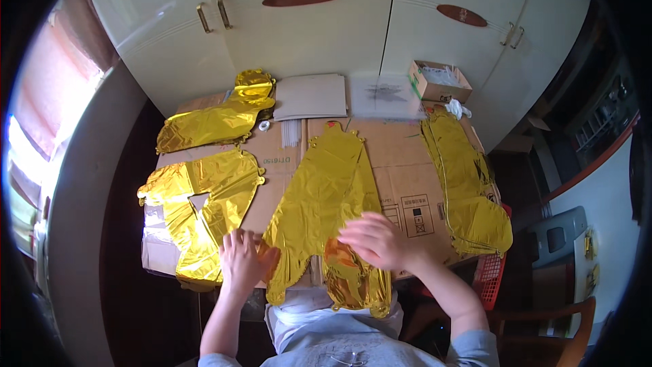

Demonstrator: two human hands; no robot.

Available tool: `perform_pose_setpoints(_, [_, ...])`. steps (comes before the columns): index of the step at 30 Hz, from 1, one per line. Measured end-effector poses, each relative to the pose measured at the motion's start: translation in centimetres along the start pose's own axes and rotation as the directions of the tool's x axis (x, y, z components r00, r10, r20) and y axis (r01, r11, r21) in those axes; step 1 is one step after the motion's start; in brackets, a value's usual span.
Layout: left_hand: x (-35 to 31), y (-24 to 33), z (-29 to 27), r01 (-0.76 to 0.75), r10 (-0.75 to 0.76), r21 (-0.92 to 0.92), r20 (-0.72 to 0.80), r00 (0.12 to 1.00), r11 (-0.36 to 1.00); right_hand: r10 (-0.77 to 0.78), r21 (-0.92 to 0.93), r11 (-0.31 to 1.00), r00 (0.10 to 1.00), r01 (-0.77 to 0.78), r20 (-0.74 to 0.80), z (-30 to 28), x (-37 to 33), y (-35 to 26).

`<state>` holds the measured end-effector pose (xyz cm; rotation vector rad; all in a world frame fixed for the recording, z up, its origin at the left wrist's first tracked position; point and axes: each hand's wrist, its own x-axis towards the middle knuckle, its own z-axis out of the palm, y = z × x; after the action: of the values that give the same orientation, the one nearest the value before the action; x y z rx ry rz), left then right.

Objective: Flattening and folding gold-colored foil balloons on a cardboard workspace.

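A flat gold foil balloon (326, 183) lies in front of me on the cardboard, narrow at the far end and split into two legs near me. My left hand (242, 258) is beside its left leg, fingers slightly bent and thumb apart; nothing shows in its grasp. Over the top of the right leg hovers or rests my right hand (377, 239), its fingers stretched leftward; contact is hard to tell. Folded foil at this leg (356, 282) mirrors orange tones and hangs past the near edge. Another gold foil balloon (231, 187) lies left of my left hand.
Gold foil pieces (210, 122) are piled at the far left, and more (465, 183) lie along the right side. Grey card sheets (311, 97), a tape roll (264, 125) and an open box (440, 85) stand at the back, before white cabinets (305, 34). A red basket (490, 278) sits lower right.
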<state>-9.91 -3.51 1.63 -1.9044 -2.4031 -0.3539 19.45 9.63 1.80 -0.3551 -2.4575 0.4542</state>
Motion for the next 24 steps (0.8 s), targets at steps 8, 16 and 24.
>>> perform_pose_setpoints(8, [-1.9,1.2,0.7,0.132,-0.131,-0.064,0.019,0.991,0.989,0.075,-0.245,0.969,0.943,0.007,0.325,4.3,5.7,7.8])
perform_pose_setpoints(16, [-0.9,1.5,2.1,0.061,-0.053,-0.332,0.033,0.998,0.941,0.136,-0.3,0.953,0.947,-0.045,0.29,3.9,3.9,8.0])
perform_pose_setpoints(24, [0.0,3.1,-0.3,0.292,-0.032,-0.888,0.3,0.953,0.356,0.107,-0.26,0.962,0.991,-0.081,0.085,3.8,3.0,8.2])
